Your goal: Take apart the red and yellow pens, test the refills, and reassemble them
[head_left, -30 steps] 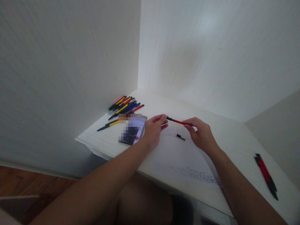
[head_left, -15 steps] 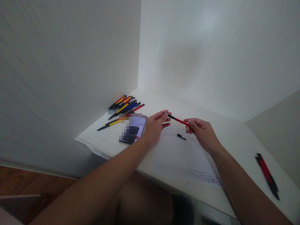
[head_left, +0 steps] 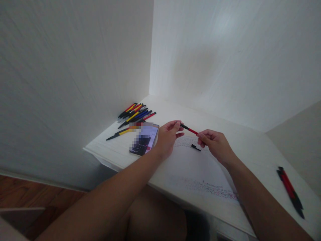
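While red-and-black pen [head_left: 188,129] spans gap between hands above paper [head_left: 193,165], long axis slanting down rightward, left hand [head_left: 168,138] pinches black end, right hand [head_left: 217,143] red end; neither grip nearer. Black clip piece [head_left: 196,147] on paper below. Phone [head_left: 153,134] close left; worktop [head_left: 250,150] edge under forearms; wider room rightward, toward red pens [head_left: 289,188].

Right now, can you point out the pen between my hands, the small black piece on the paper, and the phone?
Pen [head_left: 188,129]: head view, where the black section meets the red.
Small black piece [head_left: 195,147]: head view, about its middle.
Phone [head_left: 149,139]: head view, on its screen.
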A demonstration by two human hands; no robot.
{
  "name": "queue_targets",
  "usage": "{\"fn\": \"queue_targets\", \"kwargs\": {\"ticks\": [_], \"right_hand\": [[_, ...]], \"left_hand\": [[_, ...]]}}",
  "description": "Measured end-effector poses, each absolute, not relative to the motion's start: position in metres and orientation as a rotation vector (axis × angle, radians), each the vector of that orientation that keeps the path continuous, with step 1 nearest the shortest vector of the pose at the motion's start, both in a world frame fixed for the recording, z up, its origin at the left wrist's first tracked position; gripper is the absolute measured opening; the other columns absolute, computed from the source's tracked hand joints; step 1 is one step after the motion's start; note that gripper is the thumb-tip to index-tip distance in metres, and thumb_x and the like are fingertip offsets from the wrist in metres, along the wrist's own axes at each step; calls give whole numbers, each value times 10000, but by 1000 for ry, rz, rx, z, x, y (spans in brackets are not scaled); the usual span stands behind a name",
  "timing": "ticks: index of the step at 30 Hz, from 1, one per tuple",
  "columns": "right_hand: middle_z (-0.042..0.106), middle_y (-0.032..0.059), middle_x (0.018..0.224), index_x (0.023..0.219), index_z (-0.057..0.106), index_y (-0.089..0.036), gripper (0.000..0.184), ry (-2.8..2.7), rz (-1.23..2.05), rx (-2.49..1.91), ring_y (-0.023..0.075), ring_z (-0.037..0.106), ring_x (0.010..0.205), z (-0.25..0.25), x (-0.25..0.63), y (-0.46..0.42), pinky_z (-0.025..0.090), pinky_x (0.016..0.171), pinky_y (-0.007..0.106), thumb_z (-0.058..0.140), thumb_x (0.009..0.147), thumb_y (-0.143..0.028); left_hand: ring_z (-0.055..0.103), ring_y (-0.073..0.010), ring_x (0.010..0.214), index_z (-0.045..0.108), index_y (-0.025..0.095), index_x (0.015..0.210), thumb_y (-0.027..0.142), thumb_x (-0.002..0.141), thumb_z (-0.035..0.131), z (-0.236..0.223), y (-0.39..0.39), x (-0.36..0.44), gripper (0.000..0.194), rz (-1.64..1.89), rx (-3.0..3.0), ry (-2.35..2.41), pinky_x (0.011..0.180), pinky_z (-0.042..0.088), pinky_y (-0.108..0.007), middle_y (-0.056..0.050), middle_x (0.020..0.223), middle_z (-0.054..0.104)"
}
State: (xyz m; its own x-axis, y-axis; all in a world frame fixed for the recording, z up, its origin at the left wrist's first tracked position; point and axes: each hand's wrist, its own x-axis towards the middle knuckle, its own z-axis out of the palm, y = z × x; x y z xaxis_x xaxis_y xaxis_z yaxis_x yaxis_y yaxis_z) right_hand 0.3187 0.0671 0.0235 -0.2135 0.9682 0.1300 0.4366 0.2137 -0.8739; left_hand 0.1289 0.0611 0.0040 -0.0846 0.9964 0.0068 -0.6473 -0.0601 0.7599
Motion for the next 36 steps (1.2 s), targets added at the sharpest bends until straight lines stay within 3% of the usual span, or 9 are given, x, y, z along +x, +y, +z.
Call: {"fn": "queue_targets", "kwargs": {"ticks": [6, 9, 12, 15, 19, 24, 28, 30, 36], "right_hand": [[558, 3, 483, 667, 650, -186, 475, -1731, 1197, -1350, 125, 454, 459, 28, 319, 62, 355, 501, 292, 523, 894, -583], [580, 7, 507, 725, 662, -186, 450, -1695, 1344, -1290, 126, 463, 458, 25, 318, 61, 363, 495, 289, 529, 894, -581], [636, 4, 615, 871, 656, -194, 313, -1701, 1225, -1207, 134, 516, 522, 21, 317, 64, 402, 533, 290, 658, 839, -505], [642, 7, 649, 864, 644, -189, 284, -1737, 1002, -1216, 141, 545, 561, 18, 319, 67, 418, 566, 301, 706, 811, -461], [567, -11, 551, 736, 632, -188, 349, -1846, 845, -1268, 123, 471, 519, 19, 322, 68, 353, 546, 293, 581, 897, -494], [479, -35, 470, 707, 627, -190, 453, -1834, 1080, -1264, 111, 389, 473, 22, 321, 67, 294, 519, 290, 455, 954, -530], [600, -14, 609, 876, 671, -190, 253, -1721, 1061, -1193, 128, 497, 561, 16, 321, 70, 371, 579, 295, 684, 832, -439], [623, -4, 648, 902, 677, -189, 245, -1697, 978, -1207, 144, 531, 595, 14, 323, 72, 398, 604, 307, 742, 780, -391], [572, 5, 636, 708, 644, -187, 317, -1855, 781, -1241, 147, 504, 628, 16, 328, 75, 379, 631, 310, 592, 887, -444]], "left_hand": [[601, -158, 878, 702, 158, 933, 218, 880, 658, 7, 59, 123, 92, 1485, 812, 562, 732, 531, -280, -83, 1042, 654], [607, -168, 902, 698, 154, 955, 232, 878, 661, 10, 60, 121, 116, 1494, 821, 569, 729, 537, -281, -88, 1032, 657], [617, -159, 838, 686, 124, 928, 250, 867, 679, 8, 62, 124, 140, 1563, 799, 663, 706, 548, -286, -93, 962, 657], [625, -155, 792, 673, 106, 887, 266, 842, 716, 4, 64, 128, 173, 1613, 779, 749, 695, 563, -292, -80, 861, 645], [640, -151, 792, 673, 107, 887, 267, 837, 724, 0, 64, 131, 176, 1599, 780, 738, 708, 581, -292, -75, 851, 650], [651, -154, 788, 684, 107, 917, 256, 852, 707, 3, 60, 132, 165, 1602, 877, 707, 702, 601, -296, -80, 849, 667], [656, -162, 747, 686, 96, 902, 256, 836, 727, 6, 56, 134, 178, 1675, 876, 823, 666, 611, -304, -82, 805, 670], [655, -161, 731, 686, 92, 882, 256, 836, 731, 7, 54, 134, 177, 1675, 867, 871, 664, 611, -305, -84, 786, 670], [665, -144, 712, 694, 86, 867, 214, 856, 707, 11, 51, 134, 129, 1605, 893, 895, 708, 598, -289, -84, 771, 684]]}}
